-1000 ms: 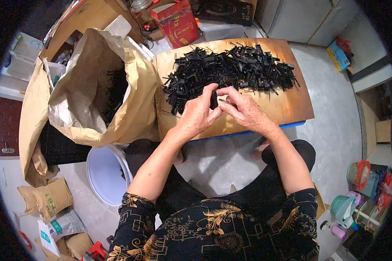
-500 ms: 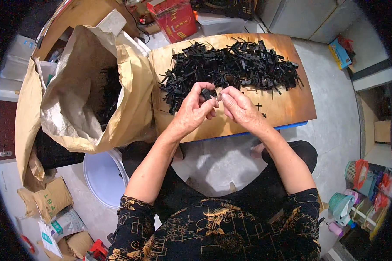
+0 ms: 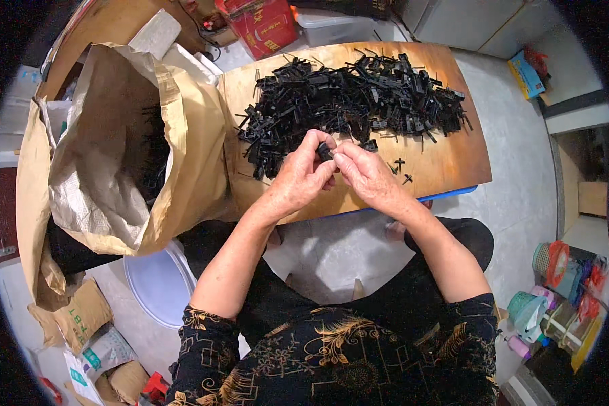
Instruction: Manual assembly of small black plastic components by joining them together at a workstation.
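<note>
My left hand point(image 3: 301, 174) pinches a small black plastic part point(image 3: 324, 151) between thumb and curled fingers, above the near side of a wooden board point(image 3: 463, 159). Against the part's right side, the thumb and fingertips of my right hand point(image 3: 365, 172) are pressed together; what lies between them is mostly hidden. Just beyond both hands spreads a heap of black plastic parts point(image 3: 358, 95), many with thin sticks poking out. A few loose black cross-shaped bits point(image 3: 400, 164) lie on the board to the right of my right hand.
Left of the board stands a large open paper sack point(image 3: 199, 135) with black parts inside. A white round tub point(image 3: 159, 284) sits on the floor below it, near filled bags point(image 3: 84, 311). Behind the board are a red box point(image 3: 260, 27) and a clear plastic bin point(image 3: 338, 27).
My right fingertips have moved in from slightly apart and now meet the black part in my left hand. The whole view has shifted slightly.
</note>
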A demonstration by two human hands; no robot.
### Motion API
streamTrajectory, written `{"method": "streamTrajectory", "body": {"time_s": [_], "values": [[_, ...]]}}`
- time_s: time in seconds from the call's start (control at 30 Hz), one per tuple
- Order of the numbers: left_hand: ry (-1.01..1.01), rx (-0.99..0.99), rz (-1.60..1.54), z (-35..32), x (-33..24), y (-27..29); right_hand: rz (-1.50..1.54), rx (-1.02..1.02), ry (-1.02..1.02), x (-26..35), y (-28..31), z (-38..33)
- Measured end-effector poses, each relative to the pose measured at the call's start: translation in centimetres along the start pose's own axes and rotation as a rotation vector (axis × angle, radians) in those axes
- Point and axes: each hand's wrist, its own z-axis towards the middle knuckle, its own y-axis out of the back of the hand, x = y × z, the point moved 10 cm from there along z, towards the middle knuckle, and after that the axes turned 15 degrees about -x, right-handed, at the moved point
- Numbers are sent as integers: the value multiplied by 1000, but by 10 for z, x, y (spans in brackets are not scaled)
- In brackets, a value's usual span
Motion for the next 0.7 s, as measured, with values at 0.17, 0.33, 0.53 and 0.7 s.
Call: {"method": "streamTrajectory", "body": {"time_s": [0.17,0.33,0.53,0.7], "values": [[-80,-95,141,4,4,4,-2,-51,-44,-3,-3,2],[-272,-209,389,5,-2,5,-54,-133,-14,-15,-4,5],[-280,-289,346,5,-8,10,-22,-171,100,-10,-1,10],[37,-219,-393,7,-12,22,232,-98,-163,-17,3,9]]}}
